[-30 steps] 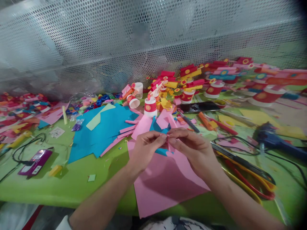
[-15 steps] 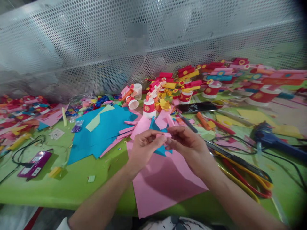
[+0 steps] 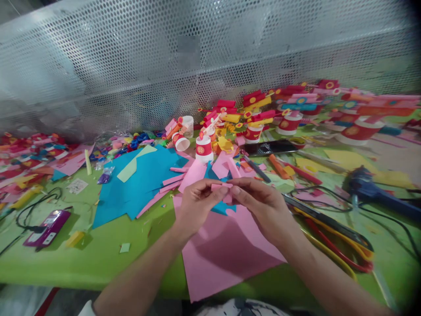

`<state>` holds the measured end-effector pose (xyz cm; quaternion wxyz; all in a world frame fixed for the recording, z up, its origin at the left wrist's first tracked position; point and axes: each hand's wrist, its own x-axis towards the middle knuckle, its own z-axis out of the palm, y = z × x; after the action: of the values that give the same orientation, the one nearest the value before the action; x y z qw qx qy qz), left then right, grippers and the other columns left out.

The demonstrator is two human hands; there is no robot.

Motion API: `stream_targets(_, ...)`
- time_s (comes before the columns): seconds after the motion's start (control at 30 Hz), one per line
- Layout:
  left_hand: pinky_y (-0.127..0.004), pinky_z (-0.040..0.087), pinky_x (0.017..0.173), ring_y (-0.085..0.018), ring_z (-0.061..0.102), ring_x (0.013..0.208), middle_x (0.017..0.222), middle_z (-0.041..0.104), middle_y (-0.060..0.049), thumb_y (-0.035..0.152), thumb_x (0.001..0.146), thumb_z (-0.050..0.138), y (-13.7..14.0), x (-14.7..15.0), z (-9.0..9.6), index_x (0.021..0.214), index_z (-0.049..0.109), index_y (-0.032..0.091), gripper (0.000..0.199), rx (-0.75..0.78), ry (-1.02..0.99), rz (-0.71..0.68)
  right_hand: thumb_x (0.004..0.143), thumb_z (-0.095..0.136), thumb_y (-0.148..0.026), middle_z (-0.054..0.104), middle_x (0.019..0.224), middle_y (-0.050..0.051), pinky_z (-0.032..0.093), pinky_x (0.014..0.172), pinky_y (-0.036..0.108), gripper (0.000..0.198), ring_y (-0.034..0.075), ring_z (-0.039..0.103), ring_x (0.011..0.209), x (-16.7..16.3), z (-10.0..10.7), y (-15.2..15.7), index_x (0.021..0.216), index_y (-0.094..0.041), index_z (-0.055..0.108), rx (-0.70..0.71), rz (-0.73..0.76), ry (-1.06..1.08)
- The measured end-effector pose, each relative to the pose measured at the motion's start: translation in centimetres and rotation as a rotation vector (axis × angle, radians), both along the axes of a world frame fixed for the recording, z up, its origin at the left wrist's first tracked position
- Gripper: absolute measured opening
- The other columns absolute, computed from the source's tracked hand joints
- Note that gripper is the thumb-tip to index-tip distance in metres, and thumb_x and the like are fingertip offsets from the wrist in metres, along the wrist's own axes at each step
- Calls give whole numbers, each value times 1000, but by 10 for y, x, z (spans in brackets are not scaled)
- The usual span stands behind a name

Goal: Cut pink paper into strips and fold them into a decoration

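Between both hands is a small pink paper piece (image 3: 221,187), seemingly a folded or rolled strip. My left hand (image 3: 200,201) pinches its left end between thumb and fingers. My right hand (image 3: 258,199) is closed on the right end, thumb tip near the left thumb. The fingers cover much of the piece. Below them lies a large pink sheet (image 3: 226,259) with a blue scrap (image 3: 228,208) on its far part. Pink strips (image 3: 173,179) fan out left of the hands, over the edge of a blue sheet (image 3: 131,193).
Beyond the hands stand red-and-white paper cups (image 3: 204,149), several topped with coloured paper rolls. A black phone (image 3: 272,148) lies near them. Scissors (image 3: 329,219) and a blue glue gun (image 3: 378,193) with a cord are at right. A purple power strip (image 3: 49,228) lies left on the green table (image 3: 105,263).
My right thumb and fingers have shifted slightly left and closer to the left hand on the pink piece. Both hands stay in nearly the same place.
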<state>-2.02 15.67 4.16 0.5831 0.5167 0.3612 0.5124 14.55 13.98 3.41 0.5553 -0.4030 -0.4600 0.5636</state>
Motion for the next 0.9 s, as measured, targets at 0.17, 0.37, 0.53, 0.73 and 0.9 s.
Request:
stream_targets(0.17, -28, 55, 76, -16, 67, 81, 89, 75, -4, 35, 87, 76, -2, -1, -5, 95, 79, 20, 17, 121, 84, 60, 81, 82, -46, 75, 87, 2, 58, 70, 31, 23, 18, 68, 76, 0, 4, -1, 94, -27, 79, 85, -49, -147)
stream_targets(0.37, -28, 56, 78, -16, 69, 85, 92, 74, -4, 32, 90, 73, -6, 0, -5, 99, 78, 22, 14, 176, 110, 74, 85, 77, -47, 72, 85, 3, 56, 67, 30, 22, 19, 66, 75, 1, 8, -4, 94, -27, 77, 156, -83, -271)
stream_targets(0.53, -30, 57, 76, -17, 70, 82, 92, 73, -4, 32, 89, 74, -5, 0, -7, 98, 77, 22, 15, 186, 93, 62, 88, 74, -43, 70, 85, 2, 55, 69, 29, 17, 18, 65, 78, 1, 7, -4, 93, -27, 75, 182, -88, -284)
stream_targets(0.73, -30, 56, 75, -16, 68, 79, 89, 72, -4, 32, 90, 73, -8, 1, -5, 95, 77, 21, 13, 200, 112, 73, 92, 70, -42, 70, 82, 2, 54, 65, 28, 17, 17, 65, 73, -4, 5, -6, 94, -25, 72, 232, -122, -332)
stream_targets(0.9, -28, 54, 73, -15, 66, 76, 78, 70, -2, 30, 90, 71, -8, 4, -6, 89, 76, 19, 12, 168, 78, 64, 94, 66, -42, 69, 76, 2, 53, 62, 27, 20, 16, 65, 68, -7, 9, -8, 89, -23, 67, 250, -134, -372)
